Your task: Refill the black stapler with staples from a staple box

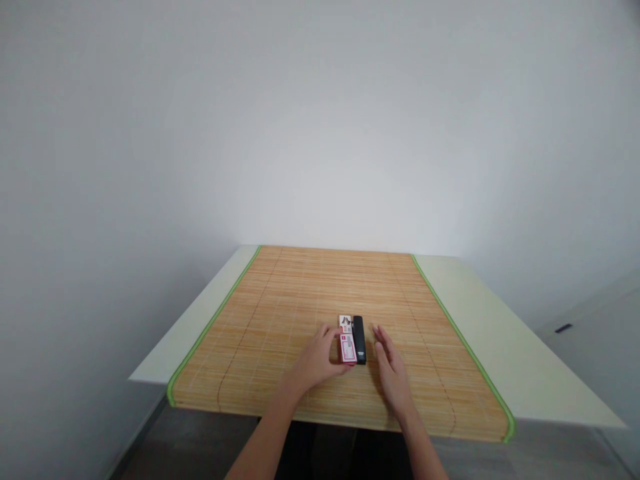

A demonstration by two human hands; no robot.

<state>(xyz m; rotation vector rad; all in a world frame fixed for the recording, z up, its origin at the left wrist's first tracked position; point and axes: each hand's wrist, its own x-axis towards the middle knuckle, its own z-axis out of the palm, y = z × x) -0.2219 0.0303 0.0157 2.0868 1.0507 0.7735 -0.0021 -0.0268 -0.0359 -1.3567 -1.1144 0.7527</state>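
A small red and white box lies on the bamboo mat, with a slim black object lying right beside it on its right. My left hand rests on the mat with its fingertips and thumb against the left side of the box. It touches the box without wrapping it. My right hand is open and flat, fingers stretched forward, just right of the black object and slightly apart from it.
The mat has green edging and covers the middle of a pale table pushed against a white wall. The table's near edge runs just in front of my forearms. A grey cabinet stands at the right.
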